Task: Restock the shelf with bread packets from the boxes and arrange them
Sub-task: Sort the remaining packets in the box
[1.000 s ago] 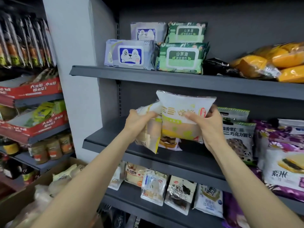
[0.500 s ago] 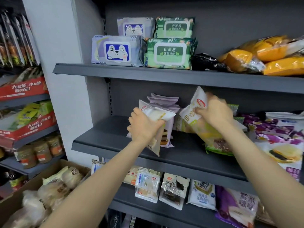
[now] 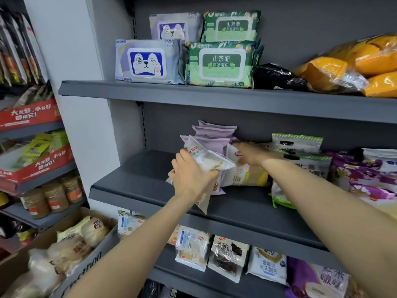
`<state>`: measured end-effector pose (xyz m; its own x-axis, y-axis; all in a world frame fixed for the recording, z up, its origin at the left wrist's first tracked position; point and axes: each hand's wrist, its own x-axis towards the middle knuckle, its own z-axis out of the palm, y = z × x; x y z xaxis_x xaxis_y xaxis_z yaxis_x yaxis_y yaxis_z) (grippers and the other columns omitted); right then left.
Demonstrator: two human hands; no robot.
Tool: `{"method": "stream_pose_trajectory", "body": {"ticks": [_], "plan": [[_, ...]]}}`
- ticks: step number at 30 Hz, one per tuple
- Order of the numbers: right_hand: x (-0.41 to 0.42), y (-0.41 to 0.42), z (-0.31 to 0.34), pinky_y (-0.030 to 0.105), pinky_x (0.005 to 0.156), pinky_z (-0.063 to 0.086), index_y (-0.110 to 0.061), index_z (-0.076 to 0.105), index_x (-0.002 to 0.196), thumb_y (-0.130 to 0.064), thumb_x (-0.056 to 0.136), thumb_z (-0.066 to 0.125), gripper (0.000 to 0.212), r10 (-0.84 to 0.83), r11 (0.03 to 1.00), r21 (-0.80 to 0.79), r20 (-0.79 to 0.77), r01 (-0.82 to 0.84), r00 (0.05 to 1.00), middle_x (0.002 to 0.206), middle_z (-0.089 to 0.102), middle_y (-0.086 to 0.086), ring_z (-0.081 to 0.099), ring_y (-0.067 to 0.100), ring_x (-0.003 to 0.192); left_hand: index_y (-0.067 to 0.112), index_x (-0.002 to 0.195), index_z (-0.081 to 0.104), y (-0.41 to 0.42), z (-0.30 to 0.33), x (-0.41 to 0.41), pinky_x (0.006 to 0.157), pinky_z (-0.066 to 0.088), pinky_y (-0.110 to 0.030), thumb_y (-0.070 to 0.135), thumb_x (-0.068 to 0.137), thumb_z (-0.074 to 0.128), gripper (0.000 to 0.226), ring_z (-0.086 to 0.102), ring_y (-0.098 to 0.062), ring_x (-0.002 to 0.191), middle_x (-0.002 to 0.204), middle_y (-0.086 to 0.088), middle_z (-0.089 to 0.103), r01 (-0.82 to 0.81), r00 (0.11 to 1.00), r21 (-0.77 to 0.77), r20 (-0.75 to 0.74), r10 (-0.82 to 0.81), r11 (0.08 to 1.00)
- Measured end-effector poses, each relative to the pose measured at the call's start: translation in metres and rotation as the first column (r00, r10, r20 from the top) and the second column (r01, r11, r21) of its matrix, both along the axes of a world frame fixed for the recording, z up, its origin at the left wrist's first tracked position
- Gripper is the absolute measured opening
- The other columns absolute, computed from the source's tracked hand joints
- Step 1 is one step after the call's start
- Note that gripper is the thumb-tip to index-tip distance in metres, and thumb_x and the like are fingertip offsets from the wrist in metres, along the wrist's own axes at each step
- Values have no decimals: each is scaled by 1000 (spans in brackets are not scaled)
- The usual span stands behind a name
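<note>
Landmark: the middle shelf point(image 3: 150, 179), dark grey, is taken as reference for every place below.
Left hand: the left hand point(image 3: 191, 179) is held just above the shelf's front half; its fingers are curled round a clear white bread packet point(image 3: 206, 162), which is tilted and not yet set down.
Right hand: the right hand point(image 3: 251, 155) is reached further back over the shelf and rests on a white-and-yellow packet point(image 3: 242, 175) that is being laid beside the purple packets point(image 3: 214, 136). Whether its fingers are gripping or only pressing cannot be told.
Supply: more bread is seen in the cardboard box point(image 3: 90, 261), below the shelf and to its left.
Risk: the purple packets stand upright and could be toppled if the new packet is pushed against them; the left packet could slide off the shelf's front lip if released while tilted.
Hidden: the right fingertips are blurred and covered by the hand's back; the lower part of the left packet is concealed behind the left hand; the box is cut off by the frame edge.
</note>
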<state>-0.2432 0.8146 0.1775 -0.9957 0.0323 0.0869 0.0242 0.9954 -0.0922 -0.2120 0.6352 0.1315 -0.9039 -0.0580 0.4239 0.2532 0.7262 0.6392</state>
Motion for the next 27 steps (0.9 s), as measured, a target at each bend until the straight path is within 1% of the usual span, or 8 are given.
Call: {"method": "stream_pose_trajectory", "body": {"ticks": [4, 9, 13, 15, 17, 20, 23, 27], "plan": [[-12, 11, -37, 47, 111, 29, -16, 18, 148, -14, 93, 49, 63, -157, 987, 22, -79, 159, 984, 153, 19, 14, 27, 37, 138, 10, 115, 37, -2, -2, -4, 93, 39, -45, 54, 62, 72, 77, 42, -25, 111, 116, -4, 44, 19, 1000, -7, -3, -19, 1000], [-14, 13, -38, 46, 115, 22, -16, 13, 150, -19, 94, 49, 66, -163, 987, -20, -46, 162, 986, 155, 18, 12, 23, 35, 141, 11, 113, 36, -4, -2, 1, 94, 39, -46, 53, 63, 73, 75, 43, -25, 112, 117, -4, 44, 38, 999, -12, 16, -38, 999], [12, -1, -36, 41, 115, 21, -15, 21, 148, -29, 96, 48, 61, -173, 968, -235, -349, 93, 921, 153, 24, 10, 21, 28, 142, 11, 116, 37, -9, 1, 8, 94, 39, -44, 54, 62, 73, 78, 43, -24, 112, 117, -2, 45, 68, 997, -18, -21, -68, 998], [35, -12, -35, 33, 104, 33, -15, 42, 137, -25, 98, 45, 40, -260, 817, -571, -497, -86, 827, 139, 45, 11, 39, 28, 132, 14, 117, 37, -12, 2, 12, 95, 40, -42, 54, 60, 74, 79, 45, -21, 111, 116, 0, 46, 111, 992, 11, -67, -110, 994], [58, -22, -36, 34, 102, 40, -24, 57, 112, -19, 99, 43, 21, -292, 491, -828, -451, -272, 844, 118, 58, 4, 52, 25, 121, 20, 113, 38, -15, 10, 18, 90, 46, -37, 50, 56, 76, 76, 51, -17, 106, 112, 5, 50, 201, 978, 199, -92, -186, 959], [82, -27, -42, 48, 109, 38, -26, 58, 114, -38, 95, 49, 24, -97, 339, -904, -307, -259, 947, 120, 60, -5, 53, 15, 118, 20, 111, 46, -17, 25, 26, 72, 49, -20, 40, 65, 78, 60, 59, -10, 95, 105, 8, 60, 353, 915, 555, -37, -402, 753], [95, -25, -40, 51, 103, 42, -26, 54, 128, -69, 68, 54, 74, 84, 106, -992, -56, -65, 995, 118, 65, -1, 60, 17, 107, 16, 124, 56, -13, 28, 27, 76, 54, -29, 52, 71, 61, 64, 65, -22, 103, 113, -4, 68, 390, 694, 818, 41, -719, 423], [111, -24, -25, 34, 78, 58, -18, 56, 123, -47, 75, 57, 56, 159, -70, -997, -50, -40, 986, 117, 67, 6, 68, 17, 97, 18, 124, 58, -9, 24, 22, 87, 55, -42, 60, 70, 56, 69, 67, -24, 102, 114, -9, 68, 361, 610, 873, 44, -792, 327]]}}
